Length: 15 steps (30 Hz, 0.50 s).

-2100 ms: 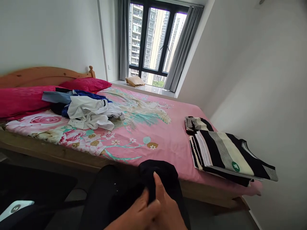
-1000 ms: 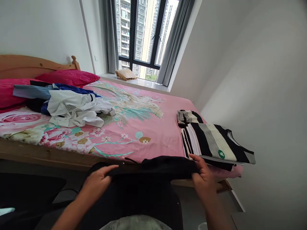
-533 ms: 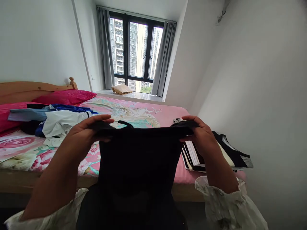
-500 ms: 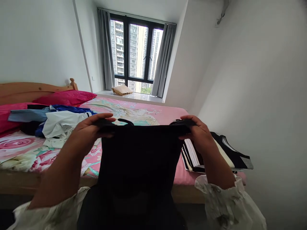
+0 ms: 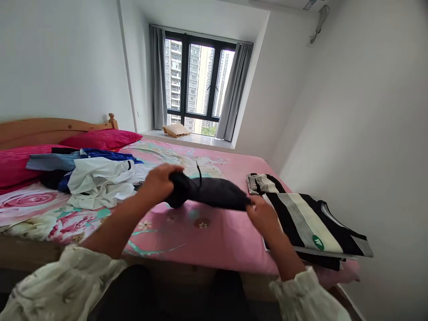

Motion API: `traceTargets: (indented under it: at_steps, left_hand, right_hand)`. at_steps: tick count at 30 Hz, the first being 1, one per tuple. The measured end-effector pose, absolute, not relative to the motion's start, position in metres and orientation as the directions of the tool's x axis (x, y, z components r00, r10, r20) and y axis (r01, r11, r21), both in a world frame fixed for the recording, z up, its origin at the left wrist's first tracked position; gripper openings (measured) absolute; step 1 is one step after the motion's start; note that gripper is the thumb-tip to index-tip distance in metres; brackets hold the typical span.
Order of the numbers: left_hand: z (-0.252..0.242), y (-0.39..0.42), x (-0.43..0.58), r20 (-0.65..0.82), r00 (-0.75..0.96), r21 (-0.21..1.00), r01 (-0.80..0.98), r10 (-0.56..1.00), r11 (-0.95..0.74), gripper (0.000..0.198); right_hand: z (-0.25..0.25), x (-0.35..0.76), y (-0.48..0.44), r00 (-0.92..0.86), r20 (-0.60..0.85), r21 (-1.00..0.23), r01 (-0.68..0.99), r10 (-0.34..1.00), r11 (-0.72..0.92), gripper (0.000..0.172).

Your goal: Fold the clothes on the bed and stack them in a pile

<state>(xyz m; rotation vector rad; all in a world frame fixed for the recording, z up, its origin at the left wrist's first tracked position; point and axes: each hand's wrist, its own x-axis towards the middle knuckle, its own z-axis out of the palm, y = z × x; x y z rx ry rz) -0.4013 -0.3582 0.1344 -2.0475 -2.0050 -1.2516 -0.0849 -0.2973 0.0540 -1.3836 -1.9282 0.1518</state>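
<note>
A black garment [image 5: 209, 192] is stretched between my two hands just above the pink flowered bedsheet [image 5: 214, 232]. My left hand [image 5: 159, 182] is closed round its left end. My right hand [image 5: 262, 213] pinches its right end, close to a stack of folded black-and-white striped clothes [image 5: 310, 218] at the bed's right side. A thin black strap sticks up from the garment's middle.
A heap of unfolded white, blue and black clothes [image 5: 90, 176] lies at the left by two magenta pillows [image 5: 100, 139] and a wooden headboard [image 5: 50, 129]. A window [image 5: 197, 84] with grey curtains is at the back. The white wall [image 5: 368, 133] stands to the right.
The black garment was held up and spread wide in front of me; now it is gathered into a narrow bundle and lowered over the bed between both hands.
</note>
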Motion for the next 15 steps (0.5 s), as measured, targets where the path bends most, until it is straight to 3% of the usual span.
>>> traceTargets:
  at_steps: [2,5,7,10,13,15]
  left_hand:
    - [0.062,-0.363,-0.405,0.355,-0.049,0.407,0.907,0.933,-0.107,0.059]
    - [-0.048,-0.381,-0.403,0.061,-0.134,0.382,0.919,0.989,0.101,0.061]
    - [-0.105,-0.399,-0.397,-0.018,-0.156,0.388,0.909,0.988,0.151,0.06]
    - [-0.155,-0.425,-0.389,0.059,-0.246,0.51,0.841,0.967,0.183,0.062]
    - [-0.176,-0.442,-0.383,0.261,-0.401,0.622,0.765,0.878,0.164,0.064]
    - [-0.185,-0.448,-0.38,0.27,-0.557,0.707,0.669,0.786,0.231,0.069]
  right_hand:
    - [-0.009,-0.083,-0.311,-0.2,0.396,-0.353,0.868,0.896,0.349,0.028]
    - [-0.096,-0.081,-0.331,-0.215,0.248,-0.277,0.919,0.945,0.282,0.042]
    - [-0.137,-0.081,-0.344,-0.232,0.297,-0.261,0.913,0.926,0.312,0.062]
    - [-0.165,-0.082,-0.358,-0.285,0.403,-0.272,0.87,0.869,0.412,0.069]
    - [-0.169,-0.084,-0.361,-0.327,0.408,-0.355,0.804,0.853,0.478,0.053]
    - [-0.169,-0.084,-0.358,-0.31,0.396,-0.439,0.763,0.865,0.474,0.042]
